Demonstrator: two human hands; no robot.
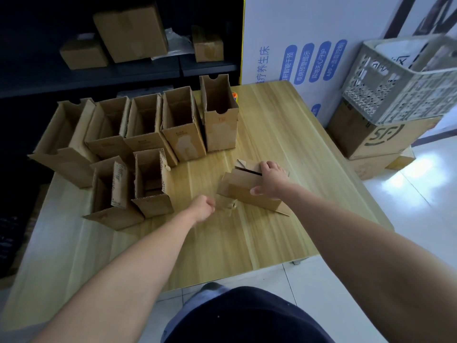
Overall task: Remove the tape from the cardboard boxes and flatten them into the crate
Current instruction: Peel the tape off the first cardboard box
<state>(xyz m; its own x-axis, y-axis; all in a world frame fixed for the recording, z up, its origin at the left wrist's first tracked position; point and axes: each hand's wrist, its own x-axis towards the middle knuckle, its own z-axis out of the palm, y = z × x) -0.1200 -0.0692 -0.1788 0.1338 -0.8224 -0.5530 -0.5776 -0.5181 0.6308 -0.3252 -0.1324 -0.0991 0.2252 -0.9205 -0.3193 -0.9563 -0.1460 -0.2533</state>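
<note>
A small cardboard box [243, 191] lies on its side on the wooden table [247, 238], right of centre. My right hand [270, 180] grips its top edge, fingers over the far side and thumb on the near face. My left hand [204, 207] is just left of the box, fingers curled and pinching a strip of clear tape [228, 206] that stretches from the box's near corner. The grey perforated crate [395, 80] stands at the right on stacked cartons, off the table.
Several open, upright cardboard boxes [138, 144] crowd the table's left and back. Two brown cartons [376, 142] sit on the white floor under the crate. Dark shelves [148, 70] behind hold closed boxes. A small tape roll [235, 96] peeks behind the tallest box.
</note>
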